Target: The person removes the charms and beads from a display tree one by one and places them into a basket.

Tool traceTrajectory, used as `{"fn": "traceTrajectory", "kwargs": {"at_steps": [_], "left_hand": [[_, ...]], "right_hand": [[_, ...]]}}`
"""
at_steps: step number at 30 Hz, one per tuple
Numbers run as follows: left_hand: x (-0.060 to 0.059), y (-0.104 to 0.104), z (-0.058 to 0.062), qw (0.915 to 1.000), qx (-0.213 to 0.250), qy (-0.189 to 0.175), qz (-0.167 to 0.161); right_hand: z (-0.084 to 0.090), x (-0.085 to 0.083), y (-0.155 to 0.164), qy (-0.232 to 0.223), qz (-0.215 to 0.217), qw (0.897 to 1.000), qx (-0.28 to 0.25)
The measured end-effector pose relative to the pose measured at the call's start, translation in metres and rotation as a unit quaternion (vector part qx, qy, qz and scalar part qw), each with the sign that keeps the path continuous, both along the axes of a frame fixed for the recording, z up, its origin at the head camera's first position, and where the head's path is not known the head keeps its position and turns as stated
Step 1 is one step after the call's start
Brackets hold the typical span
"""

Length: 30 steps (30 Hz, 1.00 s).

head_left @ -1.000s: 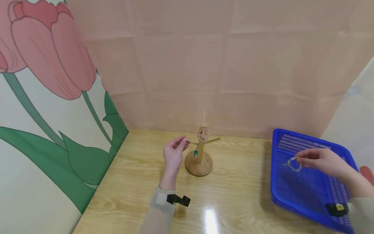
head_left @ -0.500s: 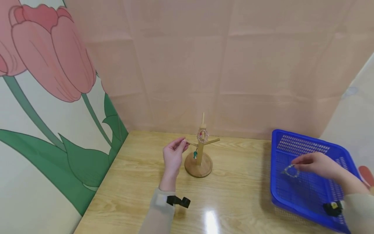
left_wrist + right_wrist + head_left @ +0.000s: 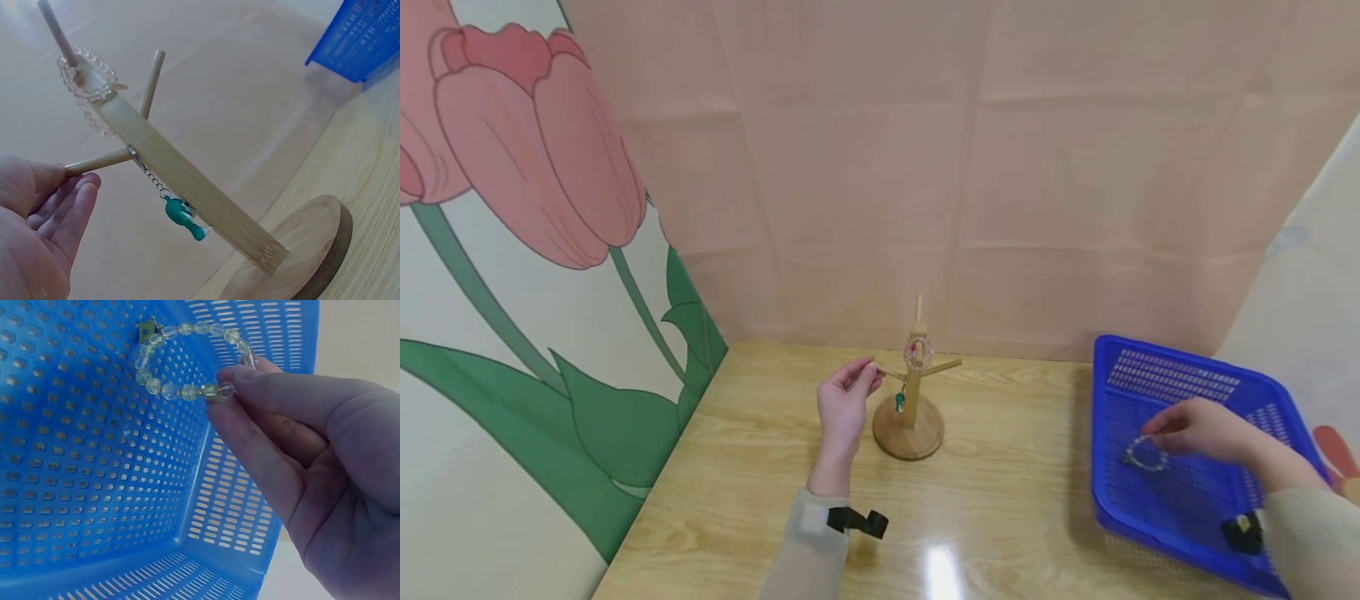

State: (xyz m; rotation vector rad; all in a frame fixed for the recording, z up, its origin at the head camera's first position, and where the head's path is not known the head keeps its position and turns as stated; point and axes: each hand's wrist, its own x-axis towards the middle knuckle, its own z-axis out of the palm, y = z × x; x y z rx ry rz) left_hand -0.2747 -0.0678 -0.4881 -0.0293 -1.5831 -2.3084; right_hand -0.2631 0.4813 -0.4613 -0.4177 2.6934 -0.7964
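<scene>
My left hand (image 3: 844, 402) pinches the tip of a side peg (image 3: 97, 164) on a small wooden stand (image 3: 911, 400). From that same peg, close to the post, hangs a keychain (image 3: 180, 212) with a green figure on a short chain. A pink clear-bead bracelet (image 3: 918, 353) loops around an upper peg of the stand. Over the blue basket, my right hand (image 3: 1198, 431) pinches a bracelet (image 3: 189, 391) of pale green and clear beads between thumb and fingers. A small yellow-green charm (image 3: 147, 331) sits on the bracelet's far side.
The blue plastic basket (image 3: 1105, 492) with slotted walls stands at the right of the wooden table (image 3: 1000, 483). Behind the stand hangs a pinkish backdrop (image 3: 865, 167). A wall with painted tulips (image 3: 542, 158) borders the left side.
My right hand has moved slightly left and lower in the head view, carrying the bead bracelet over the basket. The left hand keeps its pinch on the peg.
</scene>
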Motion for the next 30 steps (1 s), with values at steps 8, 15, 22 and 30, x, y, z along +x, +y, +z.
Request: {"fn": "traceTrajectory", "kwargs": {"at_steps": [8,15,22,30], "left_hand": [[0.006,0.001,-0.005,0.9999,0.004,-0.014,0.000],[0.006,0.001,-0.003,0.9999,0.002,-0.012,0.001],[0.003,0.001,0.000,0.9999,0.001,-0.011,0.001],[0.001,0.000,0.002,1.0000,0.000,-0.001,0.001]], "right_hand": [[-0.014,0.004,-0.002,0.025,-0.006,0.999,0.031],[-0.009,0.005,-0.007,0.087,0.001,0.991,0.098],[-0.002,0.003,-0.011,0.077,-0.005,0.991,0.108],[0.004,0.002,-0.012,0.080,-0.004,0.990,0.112]]}}
